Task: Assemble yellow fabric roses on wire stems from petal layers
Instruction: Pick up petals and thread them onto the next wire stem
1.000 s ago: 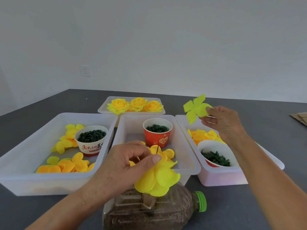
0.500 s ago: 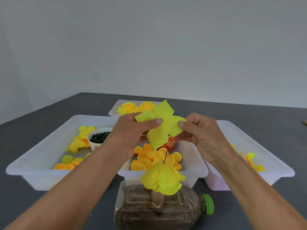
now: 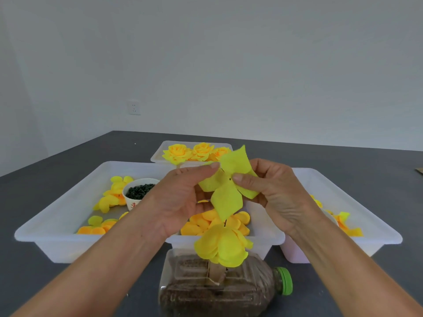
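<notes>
Petal layer [image 3: 226, 197], lime-yellow with four lobes and a small dark centre hole, is held up between both hands, above the half-built rose [image 3: 222, 247]. Left hand [image 3: 180, 200] pinches its left lobes, thumb tip on the upper edge, other fingers curled behind. Right hand [image 3: 274, 195] pinches the right side, thumb pressing just beside the hole. Thin wire stem [image 3: 225, 223] pokes up out of the rose, its tip just under the layer's lowest lobe. The rose sits on a lying brown-filled bottle [image 3: 219, 287] with a green cap. Behind: white trays [image 3: 57, 243] of loose petals, a cup of dark green bits [image 3: 139, 193], finished roses [image 3: 196, 152] in the far tray.

Likely next step: thread hole onto wire. Risks: the hole is tiny and partly hidden by the thumb, so the wire may miss it and pierce or tear the fabric. Pushing down hard could bend the wire or crush the petals below. Floppy lobes may fold and block sight of the tip.
</notes>
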